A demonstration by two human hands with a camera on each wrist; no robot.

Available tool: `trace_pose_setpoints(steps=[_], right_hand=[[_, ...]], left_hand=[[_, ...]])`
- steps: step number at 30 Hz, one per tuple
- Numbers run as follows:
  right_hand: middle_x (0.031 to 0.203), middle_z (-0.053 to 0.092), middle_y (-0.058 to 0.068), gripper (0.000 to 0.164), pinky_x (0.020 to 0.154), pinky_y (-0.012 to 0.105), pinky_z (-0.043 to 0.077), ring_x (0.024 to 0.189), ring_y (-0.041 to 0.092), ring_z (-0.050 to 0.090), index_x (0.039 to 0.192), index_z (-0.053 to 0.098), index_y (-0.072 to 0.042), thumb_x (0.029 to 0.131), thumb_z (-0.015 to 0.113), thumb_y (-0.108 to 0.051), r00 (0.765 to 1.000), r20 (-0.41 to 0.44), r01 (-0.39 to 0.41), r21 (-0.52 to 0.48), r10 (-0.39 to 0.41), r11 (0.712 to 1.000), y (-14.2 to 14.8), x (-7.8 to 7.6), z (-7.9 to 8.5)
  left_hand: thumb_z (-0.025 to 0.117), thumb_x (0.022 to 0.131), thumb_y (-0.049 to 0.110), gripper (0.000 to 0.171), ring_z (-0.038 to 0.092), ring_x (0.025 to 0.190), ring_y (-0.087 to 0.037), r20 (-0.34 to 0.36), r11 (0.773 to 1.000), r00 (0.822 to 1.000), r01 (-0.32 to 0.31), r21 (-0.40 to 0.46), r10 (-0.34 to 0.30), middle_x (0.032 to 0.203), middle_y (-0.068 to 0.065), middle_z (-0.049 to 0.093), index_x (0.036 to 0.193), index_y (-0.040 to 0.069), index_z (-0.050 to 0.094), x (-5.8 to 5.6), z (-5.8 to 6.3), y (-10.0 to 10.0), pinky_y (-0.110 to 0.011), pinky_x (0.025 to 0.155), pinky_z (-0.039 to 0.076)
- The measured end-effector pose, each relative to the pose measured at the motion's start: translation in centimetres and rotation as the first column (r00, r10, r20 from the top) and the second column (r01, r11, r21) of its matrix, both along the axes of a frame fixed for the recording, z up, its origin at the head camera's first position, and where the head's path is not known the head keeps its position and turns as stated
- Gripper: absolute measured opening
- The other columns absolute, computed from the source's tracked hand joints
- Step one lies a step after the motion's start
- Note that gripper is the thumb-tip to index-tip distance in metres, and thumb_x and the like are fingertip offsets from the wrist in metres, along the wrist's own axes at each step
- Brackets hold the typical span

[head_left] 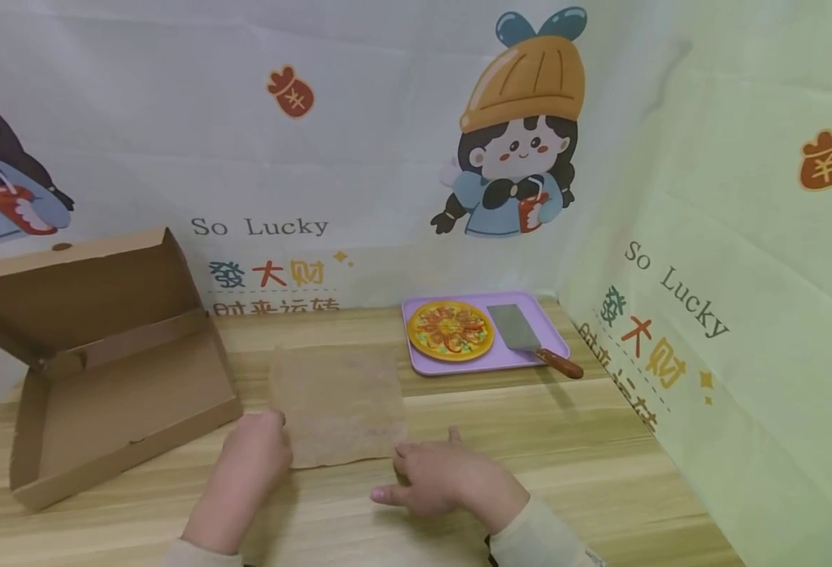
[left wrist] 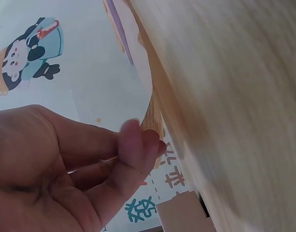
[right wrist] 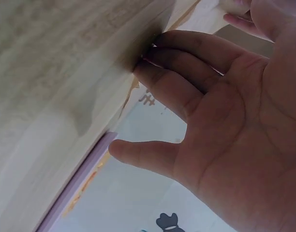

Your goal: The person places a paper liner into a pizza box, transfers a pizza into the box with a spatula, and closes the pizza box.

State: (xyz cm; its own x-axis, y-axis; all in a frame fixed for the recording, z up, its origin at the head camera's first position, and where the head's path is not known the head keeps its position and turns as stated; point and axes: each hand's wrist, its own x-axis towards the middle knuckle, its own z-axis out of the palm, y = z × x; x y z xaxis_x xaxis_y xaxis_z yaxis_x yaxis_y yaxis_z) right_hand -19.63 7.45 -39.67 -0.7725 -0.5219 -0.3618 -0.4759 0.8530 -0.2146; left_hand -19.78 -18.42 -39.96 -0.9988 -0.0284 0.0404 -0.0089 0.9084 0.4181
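Pale sleeves (head_left: pixel 539 537) are cut off by the lower edge of the head view, and both forearms are extended forward from them over the wooden table (head_left: pixel 621 488). The left hand (head_left: pixel 256 449) is angled forward with the back turned up; its thumb and fingertips are clamped on the near left corner of the brown paper (head_left: pixel 341 402). The right hand (head_left: pixel 444 476) is held low and turned inward at the near right corner. Three of its fingers are kept together and nearly straight, while the thumb and the little finger are spread apart from them.

The left fingertips are hidden by the hand in the head view. The right fingertips are shaded in the right wrist view, so their exact contact with the paper cannot be told. The end of the open lid of the cardboard box (head_left: pixel 132 409) is cut off at the left.

The paper is laid on the table between the box and the purple tray (head_left: pixel 554 335). Its near edge is run from hand to hand and is seen curved in the left wrist view; its longer axis cannot be determined. On the tray, a pizza (head_left: pixel 451 331) is placed left of a spatula (head_left: pixel 515 327), whose handle is pointed toward the near right.
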Motion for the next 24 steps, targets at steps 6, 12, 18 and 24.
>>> trace_pose_setpoints(steps=[6,12,18,24], right_hand=[[0.172,0.040,-0.001,0.080,0.130,0.069,0.024,0.157,0.027,0.042,0.157,0.053,-0.017,0.102,0.046,-0.074,1.000,0.017,0.001,-0.012,-0.001,1.000,0.3,0.0,-0.1],[0.173,0.038,0.000,0.079,0.130,0.070,0.022,0.158,0.027,0.041,0.158,0.052,-0.016,0.102,0.047,-0.072,0.999,0.045,0.008,-0.020,-0.007,1.000,0.7,0.0,0.1],[0.172,0.040,0.002,0.079,0.130,0.071,0.020,0.157,0.024,0.043,0.156,0.054,-0.013,0.102,0.049,-0.071,1.000,0.026,0.001,-0.019,0.000,1.000,0.7,0.1,0.3],[0.170,0.043,0.007,0.080,0.130,0.071,0.021,0.153,0.029,0.048,0.154,0.056,-0.011,0.102,0.050,-0.072,1.000,-0.012,0.019,-0.019,-0.019,1.000,0.9,0.5,0.7]], left_hand=[[0.057,0.079,-0.012,0.039,0.071,0.086,-0.040,-0.016,1.000,1.000,-0.008,0.002,0.008,0.116,-0.040,0.070,0.116,-0.016,0.068,0.3,0.5,0.1,-0.047,0.067,0.059],[0.058,0.080,-0.012,0.046,0.072,0.100,-0.045,-0.009,1.000,1.000,-0.018,0.020,0.018,0.126,-0.041,0.067,0.125,-0.015,0.067,0.6,0.9,0.3,-0.049,0.072,0.060],[0.059,0.080,-0.014,0.049,0.070,0.093,-0.041,0.002,0.999,1.000,-0.031,0.033,0.031,0.130,-0.040,0.066,0.128,-0.014,0.066,0.9,1.3,0.3,-0.043,0.066,0.058],[0.056,0.078,-0.016,0.057,0.056,0.067,-0.025,0.022,0.994,0.999,-0.049,0.097,0.047,0.136,-0.041,0.062,0.134,-0.013,0.063,1.2,1.7,0.4,-0.030,0.053,0.046]])
